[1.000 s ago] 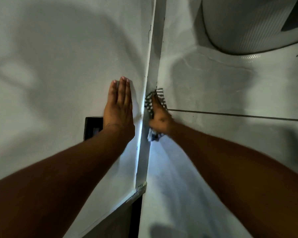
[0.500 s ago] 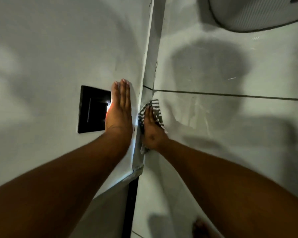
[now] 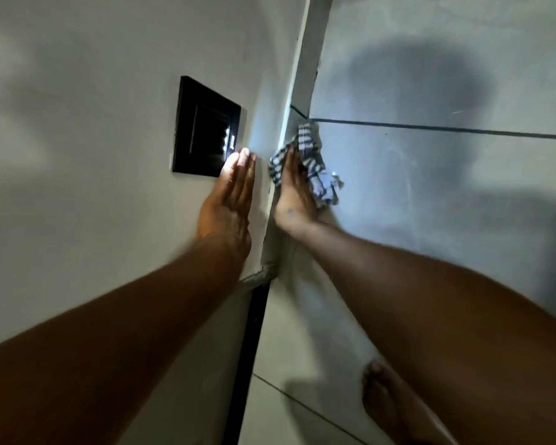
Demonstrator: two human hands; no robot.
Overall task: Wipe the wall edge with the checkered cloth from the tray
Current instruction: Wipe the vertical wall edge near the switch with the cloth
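The black-and-white checkered cloth [image 3: 315, 168] is bunched against the pale wall edge [image 3: 305, 78], a vertical corner strip running down the middle of the view. My right hand [image 3: 294, 194] presses the cloth flat against the tiled side of that corner, fingers stretched over it. My left hand [image 3: 231, 200] lies flat and empty on the painted wall just left of the edge, fingers together and pointing up. The tray is out of view.
A black switch plate [image 3: 206, 126] sits on the painted wall, touching my left fingertips. Grey tiles with a dark grout line [image 3: 430, 128] cover the right wall. A bare foot [image 3: 385, 403] stands on the tiled floor below. A dark gap [image 3: 251, 348] runs under the corner.
Both hands have slid down the corner with the cloth, and my view has tilted down; the switch plate, the floor and my foot have come into sight.
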